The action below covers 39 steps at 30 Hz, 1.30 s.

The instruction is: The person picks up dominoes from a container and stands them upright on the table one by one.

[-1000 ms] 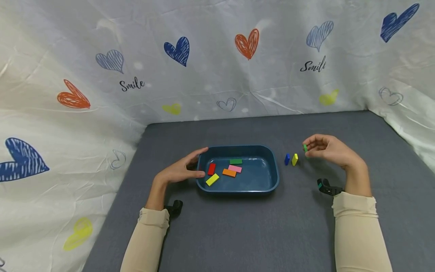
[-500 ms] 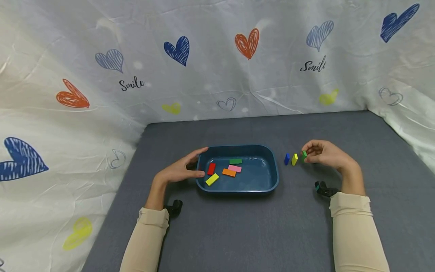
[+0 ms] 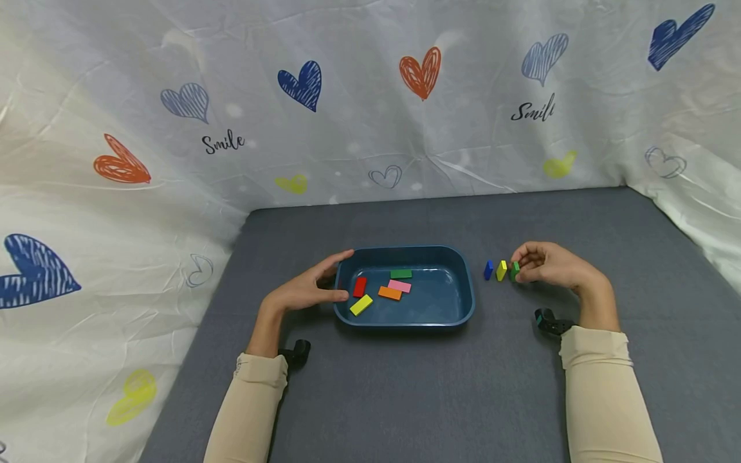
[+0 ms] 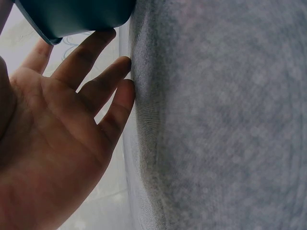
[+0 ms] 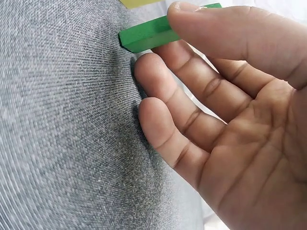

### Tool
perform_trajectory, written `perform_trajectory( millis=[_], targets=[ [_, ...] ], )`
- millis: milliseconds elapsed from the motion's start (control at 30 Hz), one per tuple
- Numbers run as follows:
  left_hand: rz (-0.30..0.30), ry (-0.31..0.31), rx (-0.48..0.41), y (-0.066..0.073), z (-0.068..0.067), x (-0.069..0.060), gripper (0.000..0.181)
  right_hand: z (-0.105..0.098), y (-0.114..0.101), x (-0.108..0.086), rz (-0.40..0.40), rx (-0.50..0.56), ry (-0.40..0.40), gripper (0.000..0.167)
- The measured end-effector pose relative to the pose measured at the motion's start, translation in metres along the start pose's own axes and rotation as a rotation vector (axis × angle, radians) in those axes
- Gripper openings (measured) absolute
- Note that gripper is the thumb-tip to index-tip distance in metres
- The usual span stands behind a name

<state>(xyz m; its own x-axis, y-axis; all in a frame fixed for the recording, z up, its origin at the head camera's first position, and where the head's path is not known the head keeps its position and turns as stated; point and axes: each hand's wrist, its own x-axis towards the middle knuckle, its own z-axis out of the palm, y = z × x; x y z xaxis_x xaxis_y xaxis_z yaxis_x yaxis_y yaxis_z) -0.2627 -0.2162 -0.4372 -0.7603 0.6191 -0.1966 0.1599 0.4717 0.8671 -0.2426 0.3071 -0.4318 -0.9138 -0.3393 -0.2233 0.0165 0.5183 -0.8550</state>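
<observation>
My right hand (image 3: pixel 552 265) pinches a green block (image 3: pixel 514 271) between thumb and fingers; the right wrist view shows the block (image 5: pixel 151 34) upright with its lower end at the cloth. Just left of it a yellow block (image 3: pixel 501 271) and a blue block (image 3: pixel 489 270) stand on end in a row, with small gaps between. My left hand (image 3: pixel 307 286) rests against the left end of a dark blue tray (image 3: pixel 446 321), thumb and fingers spread. In the left wrist view its fingertips (image 4: pixel 108 36) touch the tray's outer wall (image 4: pixel 86 14).
Inside the tray lie a red block (image 3: pixel 359 287), a yellow block (image 3: pixel 361 305), an orange block (image 3: pixel 390 293), a pink block (image 3: pixel 399 285) and a green block (image 3: pixel 401 274). A grey cloth (image 3: pixel 417 399) covers the table. Behind it hangs a white curtain (image 3: pixel 359 128) with printed hearts.
My right hand has come down and slightly left, bringing the green block from the air to the cloth beside the standing yellow block. The left hand and tray have stayed put.
</observation>
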Motion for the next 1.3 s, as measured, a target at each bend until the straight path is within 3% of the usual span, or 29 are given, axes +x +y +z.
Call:
perform_trajectory(
  millis=[1300],
  targets=[
    [0.011, -0.001, 0.011, 0.0014, 0.0002, 0.0008, 0.086, 0.0009, 0.0056, 0.0021, -0.012, 0.053, -0.024, 0.038]
  ],
)
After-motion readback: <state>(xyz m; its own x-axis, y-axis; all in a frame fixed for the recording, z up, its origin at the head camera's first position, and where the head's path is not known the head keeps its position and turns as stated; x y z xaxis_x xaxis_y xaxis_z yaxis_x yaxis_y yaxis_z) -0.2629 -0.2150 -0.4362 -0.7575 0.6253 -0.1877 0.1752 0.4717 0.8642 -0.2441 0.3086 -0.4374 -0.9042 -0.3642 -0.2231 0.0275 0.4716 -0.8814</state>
